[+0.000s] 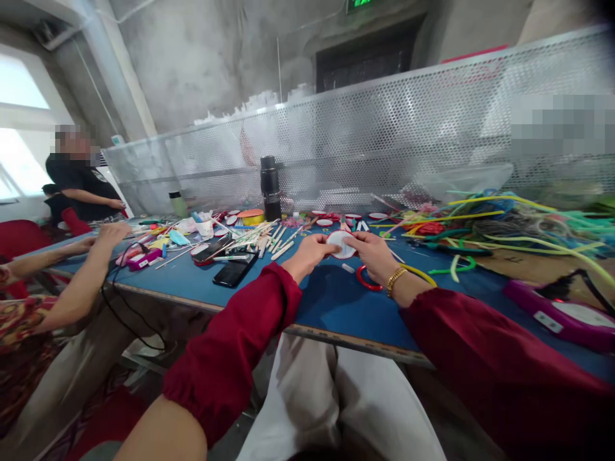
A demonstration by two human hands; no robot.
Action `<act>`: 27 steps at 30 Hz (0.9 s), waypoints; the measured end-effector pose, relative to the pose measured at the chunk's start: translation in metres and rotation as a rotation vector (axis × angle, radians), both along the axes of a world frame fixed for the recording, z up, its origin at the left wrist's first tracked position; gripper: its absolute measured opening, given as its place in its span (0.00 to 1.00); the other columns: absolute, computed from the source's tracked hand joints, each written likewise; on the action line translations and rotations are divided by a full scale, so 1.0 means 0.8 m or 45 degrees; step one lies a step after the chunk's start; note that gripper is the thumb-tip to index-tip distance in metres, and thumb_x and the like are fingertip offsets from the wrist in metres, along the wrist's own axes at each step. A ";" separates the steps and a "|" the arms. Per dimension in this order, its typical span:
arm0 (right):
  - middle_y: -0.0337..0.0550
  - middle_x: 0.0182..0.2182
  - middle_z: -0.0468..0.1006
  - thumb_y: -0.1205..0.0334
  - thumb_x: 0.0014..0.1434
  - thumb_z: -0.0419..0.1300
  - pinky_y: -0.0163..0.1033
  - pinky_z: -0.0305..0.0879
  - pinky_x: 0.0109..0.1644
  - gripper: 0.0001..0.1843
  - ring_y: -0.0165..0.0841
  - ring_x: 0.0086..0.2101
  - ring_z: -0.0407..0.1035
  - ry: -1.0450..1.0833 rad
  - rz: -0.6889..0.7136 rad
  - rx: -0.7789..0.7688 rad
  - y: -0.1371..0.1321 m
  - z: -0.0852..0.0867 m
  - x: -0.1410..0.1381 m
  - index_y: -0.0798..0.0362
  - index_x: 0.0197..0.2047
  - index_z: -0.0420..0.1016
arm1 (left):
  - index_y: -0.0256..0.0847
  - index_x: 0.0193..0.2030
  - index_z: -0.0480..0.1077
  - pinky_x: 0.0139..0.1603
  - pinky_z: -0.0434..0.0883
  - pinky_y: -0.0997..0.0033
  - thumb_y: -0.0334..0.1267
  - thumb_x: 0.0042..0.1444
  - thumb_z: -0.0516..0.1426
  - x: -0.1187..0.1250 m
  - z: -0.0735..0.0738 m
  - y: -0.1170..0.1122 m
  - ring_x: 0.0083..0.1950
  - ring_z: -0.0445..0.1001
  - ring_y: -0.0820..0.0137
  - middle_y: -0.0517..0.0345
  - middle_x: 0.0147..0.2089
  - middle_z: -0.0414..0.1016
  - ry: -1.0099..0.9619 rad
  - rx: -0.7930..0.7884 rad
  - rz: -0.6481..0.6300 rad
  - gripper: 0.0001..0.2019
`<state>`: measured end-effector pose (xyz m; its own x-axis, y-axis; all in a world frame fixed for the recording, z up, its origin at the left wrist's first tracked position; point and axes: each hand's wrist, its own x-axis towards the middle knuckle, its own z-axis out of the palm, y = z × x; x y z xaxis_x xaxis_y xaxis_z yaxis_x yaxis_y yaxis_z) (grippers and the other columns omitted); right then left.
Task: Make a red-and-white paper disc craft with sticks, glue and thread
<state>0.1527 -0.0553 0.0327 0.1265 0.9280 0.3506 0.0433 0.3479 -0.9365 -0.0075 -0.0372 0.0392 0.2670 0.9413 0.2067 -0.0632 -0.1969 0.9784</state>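
Both of my hands hold a small white round disc with a red rim [341,244] just above the blue table [331,304]. My left hand [310,251] pinches its left edge with closed fingers. My right hand [372,253], with a gold bracelet at the wrist, pinches its right edge. A red ring [366,281] and a yellow band [419,274] lie on the table right under my right wrist. Both arms wear dark red sleeves.
A black phone [234,272] lies left of my hands, with wooden sticks [259,240] and small round pieces behind it. A black bottle [270,187] stands at the back. Coloured tubes [500,227] pile up at right. A purple device [560,314] lies near right. A co-worker's arms [79,269] rest at left.
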 end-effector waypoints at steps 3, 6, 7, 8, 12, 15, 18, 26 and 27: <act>0.37 0.24 0.75 0.48 0.40 0.70 0.37 0.62 0.31 0.19 0.29 0.26 0.65 0.042 0.006 -0.001 0.000 0.000 0.000 0.54 0.30 0.76 | 0.33 0.33 0.72 0.34 0.64 0.72 0.28 0.42 0.67 0.002 -0.001 -0.002 0.27 0.66 0.77 0.61 0.28 0.72 -0.033 -0.031 -0.016 0.11; 0.38 0.25 0.76 0.49 0.40 0.71 0.37 0.62 0.30 0.19 0.29 0.26 0.66 0.033 0.000 0.002 0.003 -0.001 0.002 0.54 0.30 0.77 | 0.33 0.36 0.73 0.37 0.64 0.72 0.28 0.42 0.68 0.002 -0.001 -0.004 0.28 0.67 0.77 0.61 0.30 0.73 -0.047 -0.041 -0.064 0.13; 0.38 0.25 0.77 0.49 0.40 0.72 0.37 0.63 0.30 0.19 0.29 0.26 0.66 0.035 -0.003 0.001 0.005 -0.001 0.002 0.54 0.31 0.77 | 0.33 0.37 0.74 0.37 0.64 0.71 0.29 0.43 0.68 0.002 -0.001 -0.005 0.28 0.67 0.77 0.61 0.30 0.73 -0.051 -0.046 -0.081 0.13; 0.38 0.25 0.77 0.49 0.40 0.72 0.37 0.64 0.30 0.19 0.29 0.26 0.67 0.040 -0.005 -0.002 0.006 -0.002 0.003 0.54 0.31 0.78 | 0.34 0.37 0.74 0.38 0.65 0.71 0.30 0.44 0.69 0.002 -0.001 -0.005 0.29 0.67 0.77 0.61 0.30 0.73 -0.056 -0.054 -0.086 0.13; 0.39 0.26 0.78 0.48 0.40 0.73 0.37 0.66 0.31 0.20 0.30 0.26 0.68 0.050 -0.026 -0.016 0.010 -0.006 0.004 0.53 0.31 0.78 | 0.33 0.37 0.73 0.39 0.65 0.71 0.32 0.47 0.67 0.002 -0.004 -0.001 0.30 0.69 0.75 0.59 0.31 0.74 -0.078 -0.037 -0.058 0.11; 0.40 0.27 0.78 0.48 0.41 0.74 0.38 0.67 0.32 0.21 0.31 0.27 0.69 0.046 -0.024 -0.016 0.011 -0.008 0.004 0.54 0.32 0.78 | 0.33 0.38 0.74 0.40 0.66 0.71 0.31 0.46 0.67 0.001 -0.008 0.005 0.32 0.70 0.74 0.57 0.33 0.76 -0.075 0.032 -0.062 0.11; 0.40 0.27 0.78 0.48 0.41 0.74 0.38 0.69 0.33 0.21 0.31 0.27 0.70 0.057 0.021 -0.035 0.010 -0.008 0.004 0.53 0.33 0.78 | 0.33 0.38 0.75 0.41 0.67 0.71 0.31 0.46 0.67 0.001 -0.012 0.011 0.32 0.70 0.74 0.57 0.34 0.76 -0.034 0.075 -0.052 0.12; 0.38 0.25 0.77 0.49 0.40 0.74 0.36 0.66 0.29 0.20 0.28 0.25 0.67 0.095 0.068 -0.012 0.009 -0.005 0.003 0.53 0.31 0.77 | 0.34 0.35 0.73 0.36 0.63 0.72 0.33 0.42 0.69 -0.001 -0.009 0.013 0.30 0.67 0.76 0.61 0.30 0.72 0.049 0.145 -0.020 0.14; 0.38 0.25 0.77 0.48 0.40 0.74 0.36 0.66 0.29 0.21 0.29 0.25 0.67 0.082 0.063 -0.005 0.010 -0.006 0.004 0.53 0.31 0.77 | 0.34 0.35 0.73 0.36 0.63 0.72 0.33 0.42 0.69 0.000 -0.008 0.012 0.30 0.67 0.75 0.61 0.30 0.73 0.052 0.141 -0.022 0.13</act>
<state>0.1558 -0.0471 0.0279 0.1027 0.9350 0.3393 -0.0346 0.3443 -0.9382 -0.0076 -0.0277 0.0327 0.2930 0.9085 0.2978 -0.0277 -0.3033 0.9525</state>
